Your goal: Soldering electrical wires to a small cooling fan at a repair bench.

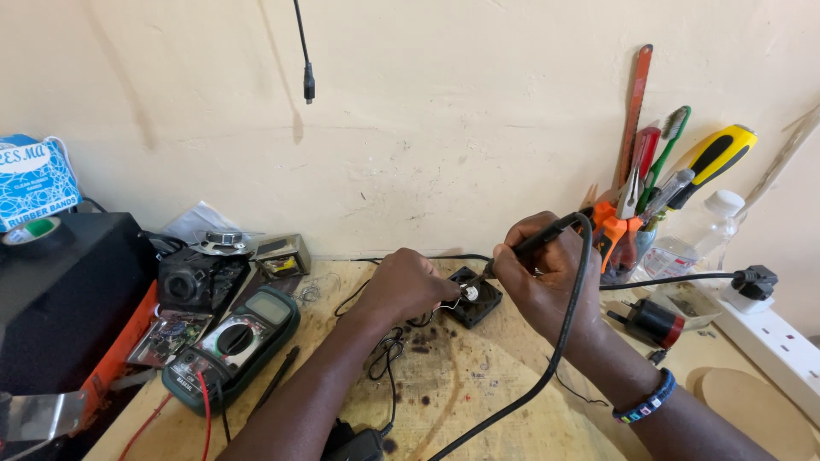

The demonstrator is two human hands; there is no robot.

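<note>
I have my right hand [547, 277] closed around a black soldering iron [534, 243], its tip angled down onto the hub of a small black fan [475, 299] that lies flat on the wooden bench [478, 401], near the back wall. My left hand [406, 286] sits just beside the fan with its fingers pinched together at the fan's edge; I cannot tell exactly what they grip, though thin wires [389, 346] trail from there toward me. The two hands are close, with only the fan's hub between them.

The iron's thick black cord [559, 341] loops over my right wrist and runs down across the bench in front of me, crossing the space under my forearm. To my left lies one green multimeter [235, 346] with a red lead, and behind it a dark camera-like block [192, 282] and one round speaker cone [222, 241]. A big black box [60, 299] stands at the far left.

To my right I count one holder of hand tools [636, 226] against the wall, one clear plastic bottle [696, 235], one small motor [653, 323] and one white power strip [773, 341] with one plug in it. I wear one beaded bracelet [645, 401].
</note>
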